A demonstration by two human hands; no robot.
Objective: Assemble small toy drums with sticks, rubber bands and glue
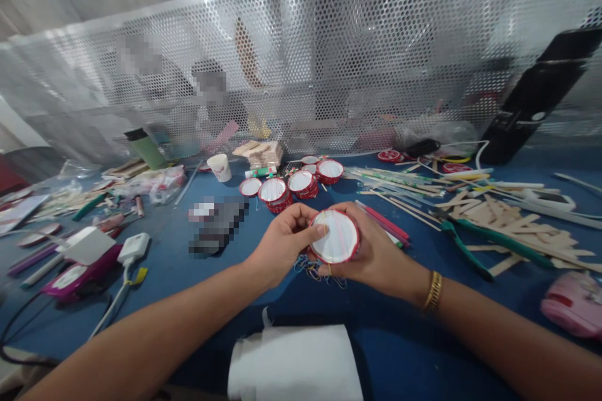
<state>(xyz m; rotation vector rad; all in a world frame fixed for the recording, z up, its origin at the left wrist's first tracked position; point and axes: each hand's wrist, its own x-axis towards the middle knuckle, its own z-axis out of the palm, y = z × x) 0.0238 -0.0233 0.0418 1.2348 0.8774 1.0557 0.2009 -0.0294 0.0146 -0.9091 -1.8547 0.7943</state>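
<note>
Between my two hands is a round disc [337, 239] with a pale, shiny face and a red rim, tilted toward me. My left hand [289, 241] pinches its left edge, the thumb lying on the face. Around its right side and underneath wraps my right hand [376, 254], with a gold bracelet at the wrist. Below the disc lies a tangle of coloured threads [308, 268] on the blue table [197, 307]. Beyond my hands stand stacks of similar red-rimmed discs [277, 193]. What lies under the held disc is hidden.
A white roll [296, 363] lies close in front of me. To the right are green-handled pliers [498, 241], wooden sticks [505, 216] and a pink pouch [574, 304]. A paper cup [219, 168] and a white charger [134, 249] are left. A perforated metal screen [301, 69] borders the back.
</note>
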